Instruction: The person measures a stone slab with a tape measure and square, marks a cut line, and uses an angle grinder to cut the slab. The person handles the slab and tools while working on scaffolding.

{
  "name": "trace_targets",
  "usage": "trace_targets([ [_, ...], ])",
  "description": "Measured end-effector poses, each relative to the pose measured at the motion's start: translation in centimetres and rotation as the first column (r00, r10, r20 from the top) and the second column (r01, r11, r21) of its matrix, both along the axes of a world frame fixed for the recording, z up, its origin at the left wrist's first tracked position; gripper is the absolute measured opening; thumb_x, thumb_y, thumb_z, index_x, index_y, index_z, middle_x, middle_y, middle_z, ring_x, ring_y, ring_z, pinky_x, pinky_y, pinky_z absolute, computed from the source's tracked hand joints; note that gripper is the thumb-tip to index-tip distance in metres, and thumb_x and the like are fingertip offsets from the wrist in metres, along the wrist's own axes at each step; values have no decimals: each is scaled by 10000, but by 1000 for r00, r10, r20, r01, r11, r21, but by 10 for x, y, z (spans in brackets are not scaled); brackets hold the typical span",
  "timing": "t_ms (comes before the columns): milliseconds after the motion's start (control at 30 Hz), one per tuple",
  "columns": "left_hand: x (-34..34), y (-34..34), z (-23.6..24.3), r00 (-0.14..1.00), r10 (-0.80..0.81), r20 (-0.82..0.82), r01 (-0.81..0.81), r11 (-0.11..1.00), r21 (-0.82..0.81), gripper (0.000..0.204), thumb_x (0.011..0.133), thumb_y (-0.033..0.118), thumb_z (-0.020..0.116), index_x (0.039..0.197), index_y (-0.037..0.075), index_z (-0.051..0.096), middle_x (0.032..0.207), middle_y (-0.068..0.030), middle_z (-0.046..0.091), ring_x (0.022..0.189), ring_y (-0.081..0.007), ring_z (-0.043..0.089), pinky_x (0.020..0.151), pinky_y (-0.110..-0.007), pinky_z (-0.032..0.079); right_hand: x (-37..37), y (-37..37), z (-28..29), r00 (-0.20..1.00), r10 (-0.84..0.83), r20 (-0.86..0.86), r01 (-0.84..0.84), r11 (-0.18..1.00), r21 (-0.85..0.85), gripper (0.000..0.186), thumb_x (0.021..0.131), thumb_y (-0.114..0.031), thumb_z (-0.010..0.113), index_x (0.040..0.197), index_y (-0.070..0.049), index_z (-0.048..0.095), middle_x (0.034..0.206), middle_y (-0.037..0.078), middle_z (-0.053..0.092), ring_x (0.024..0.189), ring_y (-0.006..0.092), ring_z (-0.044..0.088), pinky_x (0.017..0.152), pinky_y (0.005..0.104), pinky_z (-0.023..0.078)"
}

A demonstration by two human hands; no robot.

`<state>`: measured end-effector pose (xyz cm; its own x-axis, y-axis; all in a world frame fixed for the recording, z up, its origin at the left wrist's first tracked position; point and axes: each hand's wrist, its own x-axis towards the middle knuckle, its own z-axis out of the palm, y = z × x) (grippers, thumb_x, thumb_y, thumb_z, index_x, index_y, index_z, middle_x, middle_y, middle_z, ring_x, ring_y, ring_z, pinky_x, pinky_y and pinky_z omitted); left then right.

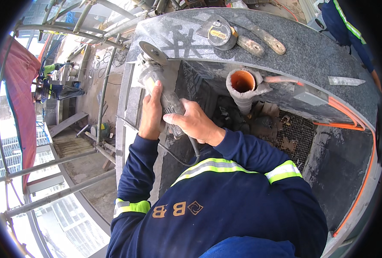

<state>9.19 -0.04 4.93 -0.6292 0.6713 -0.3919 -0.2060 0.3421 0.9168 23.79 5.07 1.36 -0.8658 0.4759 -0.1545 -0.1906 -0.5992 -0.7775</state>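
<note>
A dusty grey angle grinder [172, 103] is held between my two hands over the corner of the granite ledge. My left hand [151, 112] grips the front of its body, thumb stretched along it. Wrapped around the rear of the body is my right hand [196, 122], fingers closed. The cutting disc [153, 53] points away from me, by the edge of the granite slab [180, 26]; whether it touches the stone I cannot tell. A black power cord [174, 154] loops from the grinder's back end beneath my right wrist.
On the slab lie a round tape measure [222, 35], a trowel [250, 46], a scraper [271, 41] and a blade [346, 81]. An orange pipe [243, 81] and orange conduit [343, 107] stand in the recess. Scaffold tubes [106, 92] rise left; a co-worker's sleeve [345, 21] shows at upper right.
</note>
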Motion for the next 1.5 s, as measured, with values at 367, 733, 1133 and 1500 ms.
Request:
trace_targets([
  [367,-14,13,9,999,3,41,-4,1000,18,539,1026,479,591,1223,-22,626,1015,-85,692,835,-178,671,744,-321,531,-13,17,12,999,21,40,-24,998,65,335,906,-229,720,1071,43,614,818,69,667,681,113,634,595,276,509],
  [733,-31,28,11,999,30,31,-30,999,-10,515,1019,505,589,1125,5,646,876,-57,655,739,-172,643,686,-328,514,-38,26,5,999,13,33,-14,1000,26,327,899,-213,725,1072,45,623,853,82,672,678,122,640,592,288,521],
  [1133,-53,43,9,999,33,-19,-34,997,-63,574,1012,517,590,1180,-29,643,966,-94,685,803,-189,678,737,-325,542,-55,42,10,1000,3,0,-3,1000,-10,347,899,-208,733,1079,71,633,872,92,677,709,125,655,613,300,549],
  [1500,-54,38,2,999,28,30,-27,999,-38,526,1017,496,600,1132,-15,645,911,-84,674,751,-185,660,691,-329,531,-49,40,3,999,41,31,-41,999,6,318,903,-201,718,1075,54,635,856,81,678,712,123,655,610,294,542],
])
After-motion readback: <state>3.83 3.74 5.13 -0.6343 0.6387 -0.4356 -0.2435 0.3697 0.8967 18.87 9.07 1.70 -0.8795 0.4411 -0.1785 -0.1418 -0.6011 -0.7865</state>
